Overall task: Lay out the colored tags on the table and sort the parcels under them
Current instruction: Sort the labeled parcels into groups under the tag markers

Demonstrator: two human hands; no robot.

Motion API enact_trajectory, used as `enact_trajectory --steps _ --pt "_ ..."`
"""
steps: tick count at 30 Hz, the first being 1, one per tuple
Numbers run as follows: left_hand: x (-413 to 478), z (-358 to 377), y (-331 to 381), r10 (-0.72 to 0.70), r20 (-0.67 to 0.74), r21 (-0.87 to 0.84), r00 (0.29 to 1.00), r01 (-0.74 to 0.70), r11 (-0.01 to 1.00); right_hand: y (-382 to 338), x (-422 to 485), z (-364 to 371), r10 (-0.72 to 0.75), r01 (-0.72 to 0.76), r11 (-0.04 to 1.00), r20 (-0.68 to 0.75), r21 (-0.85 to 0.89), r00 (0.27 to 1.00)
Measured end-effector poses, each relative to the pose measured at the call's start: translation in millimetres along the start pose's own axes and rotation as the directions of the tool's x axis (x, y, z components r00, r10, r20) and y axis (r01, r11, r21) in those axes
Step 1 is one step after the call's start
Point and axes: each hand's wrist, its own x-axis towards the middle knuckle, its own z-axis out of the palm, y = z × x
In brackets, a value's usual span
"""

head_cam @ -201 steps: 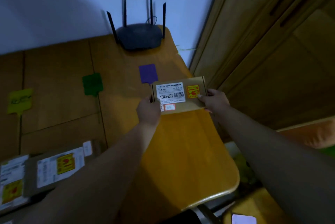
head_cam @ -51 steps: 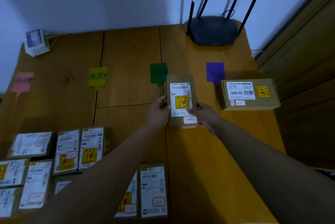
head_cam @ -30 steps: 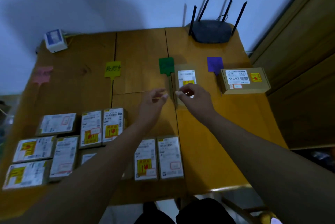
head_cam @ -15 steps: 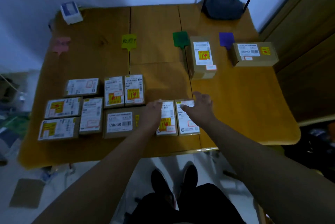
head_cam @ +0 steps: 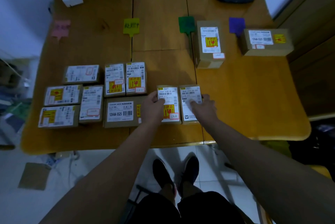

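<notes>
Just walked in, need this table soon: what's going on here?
A person sorts parcels under colored tags. Left hand grips a front parcel; right hand rests on the neighbouring parcel. One sorted box sits by the green tag, another box by the purple tag. The pink tag and yellow tag have none; an unsorted cluster lies front-left.
</notes>
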Motion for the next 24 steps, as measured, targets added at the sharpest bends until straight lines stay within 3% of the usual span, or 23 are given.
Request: enact_trajectory --steps 5,15,24 --pt "11.9 -1.7 2.4 -0.118 0.012 -0.230 0.993 0.118 0.966 -2.2 7.3 -15.4 -0.028 0.014 0.971 0.056 0.238 0.998" --pt "19.4 -16.4 32.2 0.085 0.030 -0.288 0.996 -0.073 0.955 -34.1 -6.0 -44.3 -0.221 0.163 0.897 0.097 0.411 0.970" --pt "4.0 -50.9 135.2 0.307 0.121 -0.353 0.944 -0.248 0.902 -118.3 -27.4 -94.8 -0.466 0.424 0.773 -0.030 0.471 0.884"
